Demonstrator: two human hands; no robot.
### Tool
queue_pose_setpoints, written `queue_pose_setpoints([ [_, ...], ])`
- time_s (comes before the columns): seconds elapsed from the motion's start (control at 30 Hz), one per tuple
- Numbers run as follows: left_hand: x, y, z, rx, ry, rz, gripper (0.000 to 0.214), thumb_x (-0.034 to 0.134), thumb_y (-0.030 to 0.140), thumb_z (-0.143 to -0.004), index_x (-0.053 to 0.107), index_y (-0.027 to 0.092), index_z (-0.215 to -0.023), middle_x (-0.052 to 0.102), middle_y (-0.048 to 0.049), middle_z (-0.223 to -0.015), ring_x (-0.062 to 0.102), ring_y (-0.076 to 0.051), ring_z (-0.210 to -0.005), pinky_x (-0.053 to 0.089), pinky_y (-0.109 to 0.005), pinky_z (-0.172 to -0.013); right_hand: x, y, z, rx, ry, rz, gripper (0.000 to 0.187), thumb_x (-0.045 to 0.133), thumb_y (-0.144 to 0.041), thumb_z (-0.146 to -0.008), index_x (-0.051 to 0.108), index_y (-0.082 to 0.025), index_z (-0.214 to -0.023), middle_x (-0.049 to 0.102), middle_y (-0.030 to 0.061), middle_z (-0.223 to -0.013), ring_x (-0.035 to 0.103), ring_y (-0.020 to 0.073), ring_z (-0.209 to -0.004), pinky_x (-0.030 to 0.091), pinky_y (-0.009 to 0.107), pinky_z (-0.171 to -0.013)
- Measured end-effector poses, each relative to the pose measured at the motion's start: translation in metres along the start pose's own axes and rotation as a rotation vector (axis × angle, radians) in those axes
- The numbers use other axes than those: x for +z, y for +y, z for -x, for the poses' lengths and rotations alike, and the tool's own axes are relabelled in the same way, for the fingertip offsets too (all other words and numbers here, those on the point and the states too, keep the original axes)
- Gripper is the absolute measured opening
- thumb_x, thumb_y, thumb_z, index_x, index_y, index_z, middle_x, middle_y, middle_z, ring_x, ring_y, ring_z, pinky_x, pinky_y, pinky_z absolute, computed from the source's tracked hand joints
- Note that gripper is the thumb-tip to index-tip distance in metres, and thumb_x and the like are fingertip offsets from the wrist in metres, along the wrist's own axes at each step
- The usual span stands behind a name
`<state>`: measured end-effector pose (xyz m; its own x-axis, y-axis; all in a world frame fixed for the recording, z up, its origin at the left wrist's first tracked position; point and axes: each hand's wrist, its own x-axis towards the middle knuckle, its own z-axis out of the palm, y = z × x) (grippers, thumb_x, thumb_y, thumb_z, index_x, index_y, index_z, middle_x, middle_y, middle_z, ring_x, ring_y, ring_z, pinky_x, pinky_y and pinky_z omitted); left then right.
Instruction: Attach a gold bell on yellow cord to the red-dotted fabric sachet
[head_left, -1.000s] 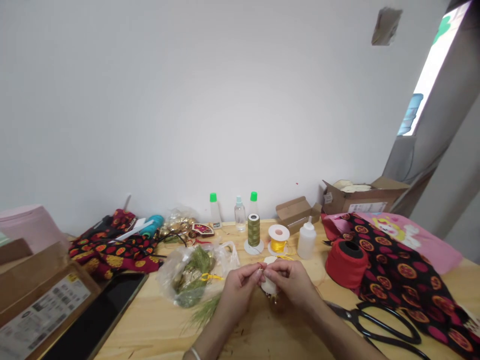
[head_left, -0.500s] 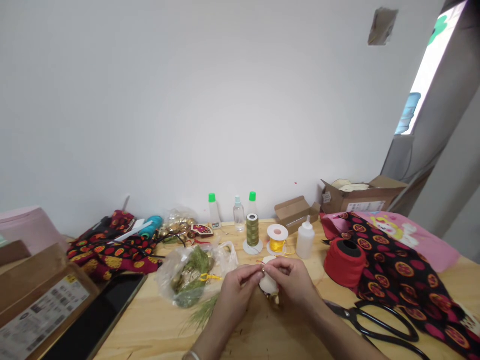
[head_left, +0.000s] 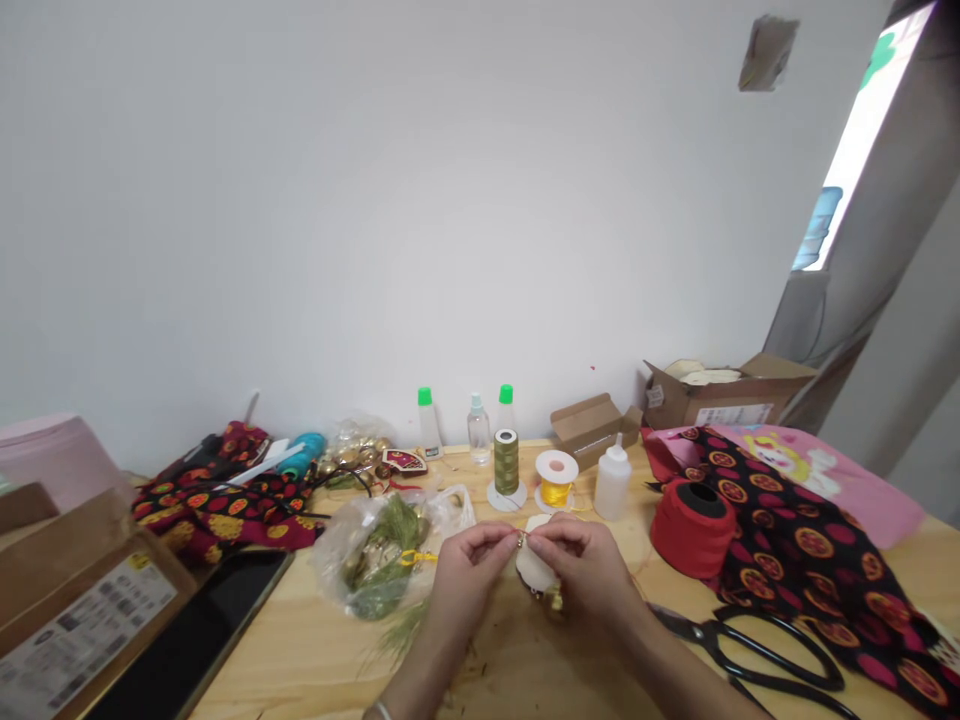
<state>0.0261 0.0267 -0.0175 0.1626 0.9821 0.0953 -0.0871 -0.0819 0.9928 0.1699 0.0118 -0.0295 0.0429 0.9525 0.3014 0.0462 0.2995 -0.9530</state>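
Note:
My left hand is closed in a pinch on a thin red cord, with small gold beads between the two sets of fingertips. My right hand is closed too, its thumb and index finger pinched in front of a white, scalloped-edged ornament that it seems to hold. Dark trim and a small gold bell-like piece show at the ornament's lower edge. The fingers partly cover the ornament, and the exact grip is too small to make out.
Behind the hands stand a green thread spool, a yellow cord spool and a white squeeze bottle. Right lie a red thread cone, black scissors and patterned cloth. Left are a plastic bag and a black phone-like slab.
My left fingertips have shifted slightly left and up, showing more red cord and gold beads. More of the white ornament's left side shows below my right fingers.

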Motion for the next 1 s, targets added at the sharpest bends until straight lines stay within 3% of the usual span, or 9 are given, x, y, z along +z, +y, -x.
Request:
queue_pose_setpoints([
  [0.13,-0.001,0.002,0.000,0.048,0.059,-0.050,0.014,0.066,0.026,-0.059,0.068,0.013,-0.063,0.069,-0.0064,-0.071,0.061,-0.018,-0.069,0.047,-0.027,-0.067,-0.001,-0.009,0.001,-0.111,0.073,0.239,0.015,0.058,-0.024,-0.067,0.063,-0.015,-0.057,0.050,0.0001,-0.059,0.044,0.0106,-0.052,0.035,0.021,-0.047],
  [0.33,0.000,0.005,0.002,0.074,0.132,-0.074,0.012,0.066,0.024,-0.059,0.067,0.013,-0.063,0.068,-0.0060,-0.069,0.061,-0.018,-0.067,0.048,-0.026,-0.066,0.000,-0.018,0.005,-0.246,0.049,0.446,0.013,0.053,-0.012,-0.064,0.057,-0.016,-0.052,0.048,-0.0001,-0.059,0.045,0.0119,-0.056,0.036,0.022,-0.053],
  [0.5,0.000,0.003,0.002,0.104,0.165,-0.086,0.012,0.066,0.024,-0.057,0.067,0.014,-0.061,0.068,-0.0056,-0.065,0.061,-0.018,-0.064,0.049,-0.027,-0.064,0.001,-0.021,0.007,-0.263,0.034,0.471,0.014,0.053,-0.012,-0.064,0.056,-0.017,-0.051,0.048,0.0002,-0.058,0.046,0.0126,-0.056,0.036,0.022,-0.052],
  [0.77,0.002,0.002,0.003,0.204,0.119,-0.200,0.009,0.063,0.023,-0.062,0.067,0.015,-0.062,0.067,-0.0061,-0.071,0.060,-0.018,-0.070,0.047,-0.027,-0.069,0.000,-0.018,0.007,-0.226,0.029,0.508,0.014,0.053,-0.014,-0.067,0.057,-0.017,-0.054,0.049,0.0006,-0.059,0.046,0.0129,-0.058,0.036,0.022,-0.053],
  [1.0,0.002,0.004,0.003,0.070,0.132,-0.065,0.012,0.066,0.024,-0.058,0.066,0.013,-0.063,0.069,-0.0062,-0.068,0.062,-0.019,-0.066,0.048,-0.027,-0.066,-0.002,-0.016,0.005,-0.238,0.018,0.423,0.014,0.054,-0.018,-0.071,0.064,-0.018,-0.062,0.053,0.0016,-0.063,0.049,0.0133,-0.061,0.039,0.022,-0.054],
])
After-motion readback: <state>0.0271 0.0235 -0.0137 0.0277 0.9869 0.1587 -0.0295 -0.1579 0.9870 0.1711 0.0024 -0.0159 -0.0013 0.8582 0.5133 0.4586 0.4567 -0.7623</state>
